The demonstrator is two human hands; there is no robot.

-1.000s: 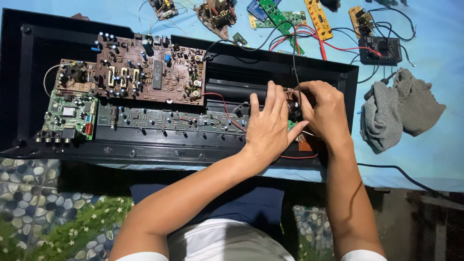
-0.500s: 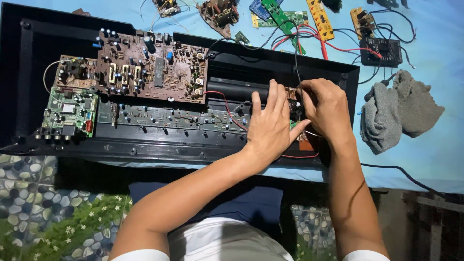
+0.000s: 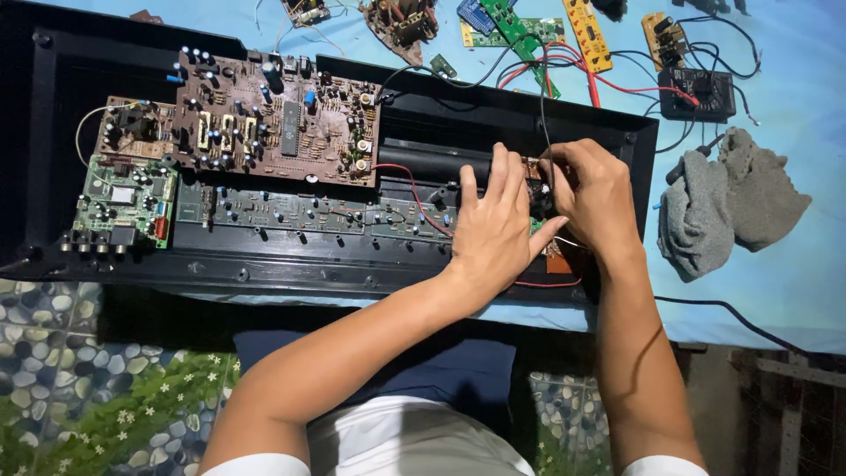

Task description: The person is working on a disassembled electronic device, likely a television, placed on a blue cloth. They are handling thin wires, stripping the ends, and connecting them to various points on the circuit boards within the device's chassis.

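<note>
Both hands remain as before at the small board's [image 3: 539, 196] 3 and 9 o'clock inside the black casing [image 3: 617, 141]: left hand [image 3: 493, 231] flat and open-fingered, right hand [image 3: 597, 196] pinching it, so the same fitting work persists.

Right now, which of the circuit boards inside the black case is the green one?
The small green board at the case's far left end, below the brown boards; the large board beside it is brown.

I have only one view, from the camera on the person's head. It looks steeply down over both forearms to the black chassis [image 3: 352, 264] on the blue table cover [image 3: 784, 291], quite near. The hands sit right of the centre, and the person's lap fills the bottom edge.
</note>
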